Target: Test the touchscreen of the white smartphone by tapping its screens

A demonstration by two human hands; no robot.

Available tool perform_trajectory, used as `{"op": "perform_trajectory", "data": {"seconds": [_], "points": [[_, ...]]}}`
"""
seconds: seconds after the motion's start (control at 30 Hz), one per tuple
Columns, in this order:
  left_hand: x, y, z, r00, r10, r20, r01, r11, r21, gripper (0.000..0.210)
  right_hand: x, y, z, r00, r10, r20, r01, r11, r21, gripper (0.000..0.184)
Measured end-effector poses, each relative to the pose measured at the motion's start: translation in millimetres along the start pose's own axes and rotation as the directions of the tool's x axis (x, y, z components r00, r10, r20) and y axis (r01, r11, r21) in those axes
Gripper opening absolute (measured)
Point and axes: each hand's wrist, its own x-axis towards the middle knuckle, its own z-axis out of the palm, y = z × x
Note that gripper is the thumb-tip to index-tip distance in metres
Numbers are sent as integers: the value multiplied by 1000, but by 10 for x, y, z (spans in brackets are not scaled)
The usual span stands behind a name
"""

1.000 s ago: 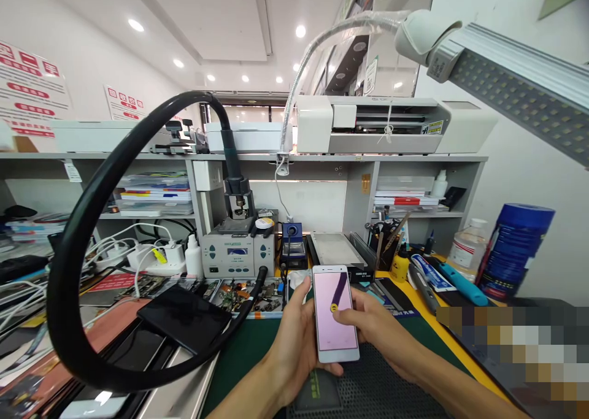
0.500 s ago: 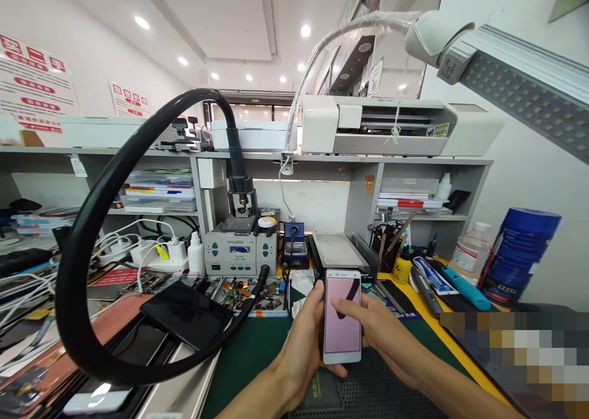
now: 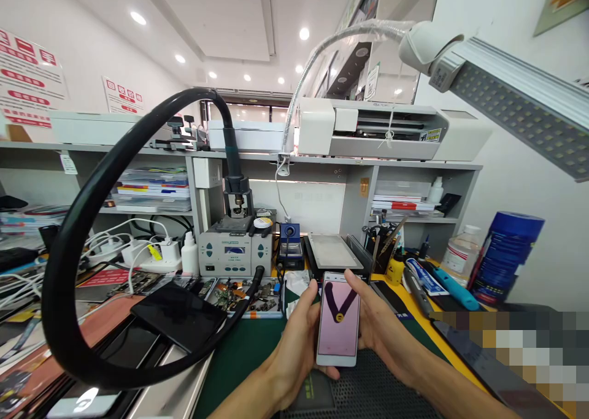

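A white smartphone (image 3: 339, 340) with a lit pink screen is held upright, facing me, above the dark mat. On the screen is a thick dark V-shaped stroke with a small yellow round mark at its lower point. My left hand (image 3: 294, 339) grips the phone's left side; its thumb lies along that edge and fingertips show beneath the bottom. Closed around the right side, my right hand (image 3: 384, 327) has its thumb at the top right corner of the screen. Most of the right fingers are hidden behind the phone.
A black hose (image 3: 59, 284) loops on the left from a grey soldering station (image 3: 234, 253). Before it lies a tray of small parts (image 3: 243, 296). Several phones and a black panel (image 3: 179, 315) cover the left. At right stand a bottle (image 3: 460, 247) and a blue can (image 3: 506, 256).
My right thumb has moved from the upper left of the screen to its top right corner. The dark stroke has grown from one diagonal bar into a V. The view has shifted slightly.
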Motion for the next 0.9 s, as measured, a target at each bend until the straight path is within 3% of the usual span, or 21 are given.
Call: {"op": "perform_trajectory", "data": {"seconds": [0.17,0.33,0.6,0.9], "points": [[15,15,-70,1000,-16,27,19,994,-110,81,35,8,-47,993,-46,107,41,998,54,66],[14,54,-101,999,-22,27,27,981,-190,82,80,66,-54,996,-85,42,83,995,47,52],[-2,82,-91,999,-42,0,41,979,-202,82,97,118,-34,974,-225,19,225,961,-160,27],[12,56,-95,999,-46,6,46,982,-183,82,92,110,-33,977,-212,26,213,952,-221,23]]}}
